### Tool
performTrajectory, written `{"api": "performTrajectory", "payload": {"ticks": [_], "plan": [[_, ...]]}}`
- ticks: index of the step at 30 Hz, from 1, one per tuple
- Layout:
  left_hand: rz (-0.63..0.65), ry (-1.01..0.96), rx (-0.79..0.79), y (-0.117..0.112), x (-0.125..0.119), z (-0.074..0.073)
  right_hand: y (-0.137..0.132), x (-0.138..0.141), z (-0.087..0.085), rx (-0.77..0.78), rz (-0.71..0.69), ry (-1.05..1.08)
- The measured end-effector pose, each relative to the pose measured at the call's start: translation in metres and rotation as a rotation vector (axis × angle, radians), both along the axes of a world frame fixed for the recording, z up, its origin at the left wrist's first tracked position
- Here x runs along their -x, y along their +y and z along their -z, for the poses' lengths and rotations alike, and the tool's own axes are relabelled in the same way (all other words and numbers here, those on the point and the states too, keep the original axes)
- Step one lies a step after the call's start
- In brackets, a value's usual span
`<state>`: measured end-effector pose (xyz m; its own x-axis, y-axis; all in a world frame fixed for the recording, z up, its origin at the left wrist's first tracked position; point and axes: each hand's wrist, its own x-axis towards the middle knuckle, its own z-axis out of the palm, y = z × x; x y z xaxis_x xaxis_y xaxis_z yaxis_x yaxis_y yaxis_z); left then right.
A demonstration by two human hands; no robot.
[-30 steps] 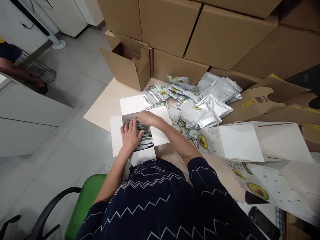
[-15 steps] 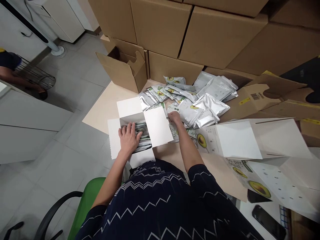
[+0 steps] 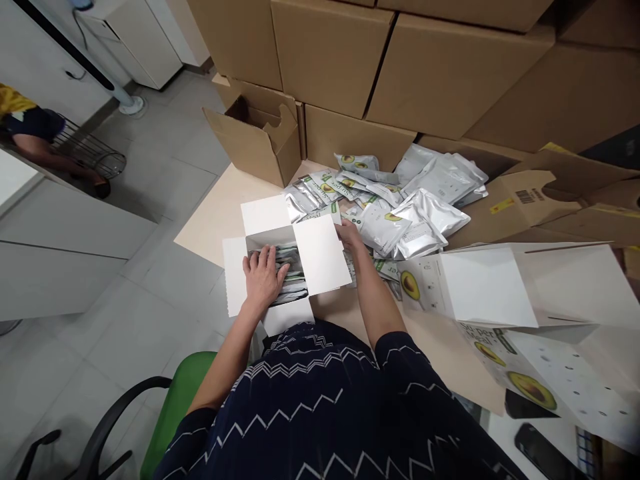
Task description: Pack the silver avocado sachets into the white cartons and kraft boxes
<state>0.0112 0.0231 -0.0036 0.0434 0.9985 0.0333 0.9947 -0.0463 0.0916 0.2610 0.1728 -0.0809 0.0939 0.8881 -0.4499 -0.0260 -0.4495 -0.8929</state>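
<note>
- The white box (image 3: pixel 265 217) is stood open on the near left part of the bench (image 3: pixel 220 207), with all four flaps folded outward. A stack of sachets (image 3: pixel 296 268), silver and green, is packed lying flat inside it.
- The left hand (image 3: pixel 263 277) is laid palm down on that stack inside the box. Its grip is spread open with the fingers straight, and nothing is clasped.
- The right hand (image 3: pixel 349 232) is stretched past the box's right flap to the near edge of the loose pile of sachets (image 3: pixel 430 210). The fingertips are set on a sachet there, but whether the grip is closed on it cannot be told (the fingers are hidden by the back of the hand).
- The pile is spread over the middle of the bench, just right of the box. Some sachets are turned avocado print up, others plain silver.
- Flattened white box blanks (image 3: pixel 487 287), printed with avocados, are laid to the right of the pile.
- A small brown carton (image 3: pixel 260 140) is stood open at the far left of the bench; its contents cannot be seen.
- Large closed cartons (image 3: pixel 450 73) are stacked behind.
</note>
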Motion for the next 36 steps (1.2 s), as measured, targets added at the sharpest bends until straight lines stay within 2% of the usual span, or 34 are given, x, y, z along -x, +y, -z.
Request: {"api": "performTrajectory", "payload": {"ticks": [3, 7, 9, 12, 15, 17, 20, 24, 26, 28, 30, 33, 36], "plan": [[-0.005, 0.003, 0.004, 0.0, 0.0, 0.0, -0.005, -0.011, -0.003, -0.001, 0.142, 0.197], [-0.008, 0.005, 0.002, 0.0, 0.0, 0.0, -0.022, -0.037, 0.005, 0.046, 0.31, 0.21], [-0.006, -0.002, -0.002, 0.0, 0.0, 0.001, -0.035, -0.046, 0.012, 0.102, 0.283, 0.174], [-0.007, -0.008, -0.009, -0.001, 0.0, 0.002, -0.054, -0.053, 0.02, 0.165, 0.134, 0.104], [-0.009, -0.007, -0.011, -0.001, 0.0, 0.002, -0.063, -0.053, 0.014, 0.147, 0.03, -0.007], [-0.007, -0.008, -0.013, -0.001, 0.0, 0.002, -0.061, -0.054, -0.001, 0.04, -0.022, -0.172], [-0.01, -0.008, -0.009, -0.001, 0.0, 0.002, -0.052, -0.056, -0.039, -0.239, -0.012, -0.378], [-0.018, -0.02, -0.001, -0.001, -0.001, 0.001, -0.042, -0.05, -0.105, -0.605, 0.151, -0.378], [-0.017, -0.028, -0.006, -0.001, 0.0, 0.002, -0.042, -0.039, -0.133, -0.717, 0.141, -0.296], [-0.015, -0.034, -0.01, -0.001, 0.0, 0.002, -0.043, -0.023, -0.152, -0.784, 0.04, -0.219], [-0.013, -0.037, -0.011, -0.001, 0.0, 0.003, -0.041, -0.002, -0.161, -0.834, -0.143, -0.188], [-0.012, -0.03, -0.012, -0.002, 0.0, 0.002, -0.035, 0.031, -0.16, -0.904, -0.506, -0.253], [-0.014, -0.024, -0.012, -0.002, -0.001, 0.001, -0.03, 0.061, -0.155, -0.882, -0.839, -0.487]]}}
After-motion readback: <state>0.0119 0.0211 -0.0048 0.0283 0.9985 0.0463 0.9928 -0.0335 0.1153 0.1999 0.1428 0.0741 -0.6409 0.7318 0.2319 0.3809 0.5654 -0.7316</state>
